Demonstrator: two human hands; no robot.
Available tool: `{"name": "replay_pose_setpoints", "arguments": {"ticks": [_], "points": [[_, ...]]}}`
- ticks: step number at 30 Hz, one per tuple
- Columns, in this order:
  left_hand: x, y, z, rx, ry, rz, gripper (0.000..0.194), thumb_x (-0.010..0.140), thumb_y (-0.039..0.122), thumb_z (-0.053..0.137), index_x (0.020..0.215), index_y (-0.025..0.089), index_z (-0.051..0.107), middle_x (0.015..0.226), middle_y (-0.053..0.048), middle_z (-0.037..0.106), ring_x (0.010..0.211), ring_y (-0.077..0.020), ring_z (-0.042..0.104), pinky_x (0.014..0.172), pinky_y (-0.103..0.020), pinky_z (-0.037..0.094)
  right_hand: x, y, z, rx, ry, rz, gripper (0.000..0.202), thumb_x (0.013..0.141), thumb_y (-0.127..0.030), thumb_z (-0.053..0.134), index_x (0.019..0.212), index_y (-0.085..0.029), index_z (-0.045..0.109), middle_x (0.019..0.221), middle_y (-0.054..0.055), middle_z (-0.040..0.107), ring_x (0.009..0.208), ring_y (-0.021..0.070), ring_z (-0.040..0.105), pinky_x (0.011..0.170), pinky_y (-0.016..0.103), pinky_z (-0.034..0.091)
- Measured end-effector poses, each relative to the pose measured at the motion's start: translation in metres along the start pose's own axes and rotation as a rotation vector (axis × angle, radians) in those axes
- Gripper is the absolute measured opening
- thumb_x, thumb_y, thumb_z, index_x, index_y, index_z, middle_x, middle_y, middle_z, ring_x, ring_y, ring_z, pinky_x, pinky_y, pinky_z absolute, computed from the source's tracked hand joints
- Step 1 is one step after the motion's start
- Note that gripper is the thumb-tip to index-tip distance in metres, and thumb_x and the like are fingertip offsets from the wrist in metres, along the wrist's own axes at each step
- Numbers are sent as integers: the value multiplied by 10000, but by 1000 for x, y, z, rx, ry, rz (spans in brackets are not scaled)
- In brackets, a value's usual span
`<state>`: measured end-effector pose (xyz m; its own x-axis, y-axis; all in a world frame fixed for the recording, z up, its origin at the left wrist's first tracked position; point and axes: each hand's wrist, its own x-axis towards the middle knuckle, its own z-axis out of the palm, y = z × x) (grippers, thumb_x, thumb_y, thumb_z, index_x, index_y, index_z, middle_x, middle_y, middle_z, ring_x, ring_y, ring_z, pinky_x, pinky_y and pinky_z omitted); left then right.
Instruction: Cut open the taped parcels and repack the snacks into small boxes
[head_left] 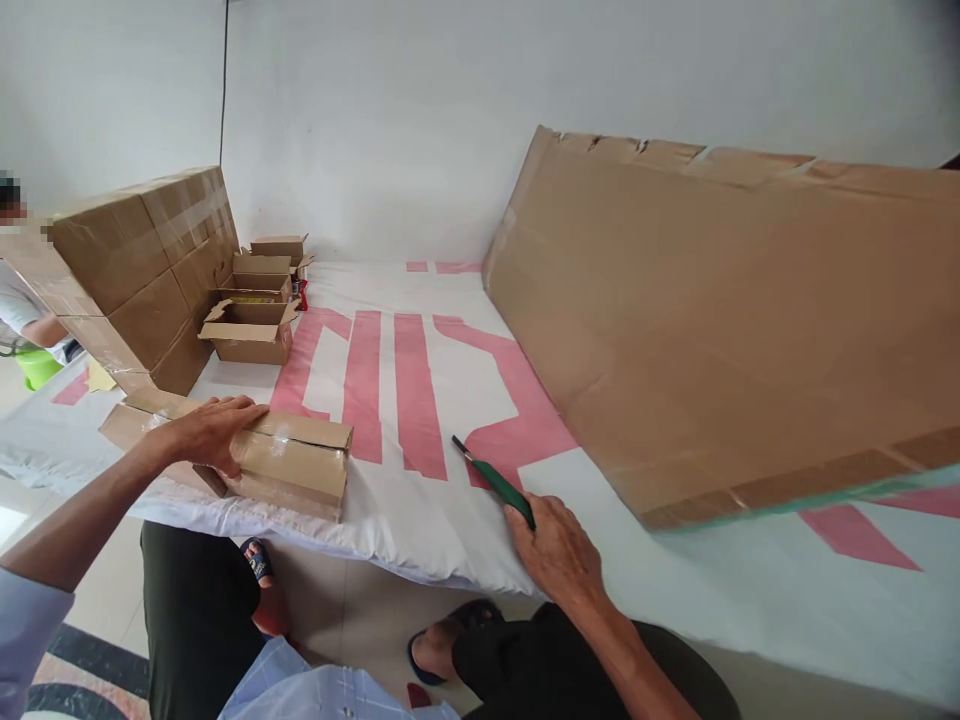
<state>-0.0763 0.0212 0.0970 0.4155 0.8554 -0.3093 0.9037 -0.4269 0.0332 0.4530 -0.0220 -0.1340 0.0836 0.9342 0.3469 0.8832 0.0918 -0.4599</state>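
Note:
A long cardboard box (289, 455) with clear tape along its top lies at the table's near edge. My left hand (214, 430) grips it from above, with the fingers across the top and the thumb on the near side. Between the box and a big cardboard sheet, my right hand (559, 550) holds a green-handled knife (499, 482). Its short dark tip points forward and left, just above the cloth and apart from the box. The lower end of the handle is hidden in my palm.
A white cloth with red markings (420, 400) covers the table. Several small open cartons (251, 345) stand beside a stack of taped boxes (142, 260) at left. A large cardboard sheet (735, 330) leans at right. Another person's arm (45, 330) shows at far left, near a green bucket (36, 368).

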Motion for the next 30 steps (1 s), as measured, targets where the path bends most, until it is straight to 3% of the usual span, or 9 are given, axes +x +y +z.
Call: {"name": "replay_pose_setpoints", "arguments": {"ticks": [4, 8, 13, 16, 19, 26, 30], "points": [[9, 37, 16, -175, 211, 60, 975, 698, 535, 949, 1545, 227, 577, 1512, -181, 624, 1399, -457, 593, 1188, -556, 462, 25, -32, -31, 330, 44, 27, 429, 969, -568, 488, 1034, -219, 728, 924, 117, 725, 869, 297, 675, 789, 421, 570], [14, 60, 46, -588, 455, 106, 895, 719, 605, 959, 1458, 233, 619, 1593, -175, 574, 1479, -433, 545, 1240, -544, 448, 53, -85, -80, 640, -87, 117, 530, 983, -651, 550, 1111, -185, 768, 638, -12, 555, 586, 199, 501, 563, 333, 451], [15, 63, 86, -1225, 611, -8, 636, 836, 557, 876, 1351, 251, 662, 1600, -150, 596, 1424, -379, 608, 1154, -490, 515, 75, -154, -118, 727, -315, -96, 452, 932, -626, 692, 1004, -193, 798, 714, -1, 604, 639, 164, 503, 578, 296, 432], [20, 61, 102, -1459, 645, 1, 603, 760, 505, 941, 1244, 249, 689, 1609, -136, 609, 1428, -377, 607, 1134, -460, 517, 84, -184, -118, 716, -436, -215, 394, 941, -575, 683, 961, -198, 800, 809, 26, 688, 732, 187, 582, 639, 300, 485], [25, 60, 110, -1585, 676, 36, 567, 742, 491, 962, 1186, 251, 702, 1449, -109, 722, 1423, -365, 614, 1176, -456, 479, 93, -203, -108, 691, -487, -279, 372, 947, -542, 670, 962, -197, 807, 826, 35, 719, 774, 202, 616, 675, 308, 505], [27, 56, 115, -1624, 681, 88, 435, 827, 480, 912, 1139, 246, 718, 1315, -77, 757, 1390, -332, 619, 1226, -454, 409, 104, -225, -95, 620, -537, -405, 342, 984, -480, 616, 965, -187, 791, 868, 37, 749, 806, 195, 640, 718, 304, 484], [28, 52, 116, -1627, 679, 117, 399, 819, 416, 903, 1142, 258, 729, 1329, -66, 742, 1420, -328, 593, 1242, -445, 386, 103, -232, -96, 603, -568, -409, 339, 983, -480, 606, 899, -188, 758, 783, 9, 678, 715, 163, 568, 667, 295, 434]]}}
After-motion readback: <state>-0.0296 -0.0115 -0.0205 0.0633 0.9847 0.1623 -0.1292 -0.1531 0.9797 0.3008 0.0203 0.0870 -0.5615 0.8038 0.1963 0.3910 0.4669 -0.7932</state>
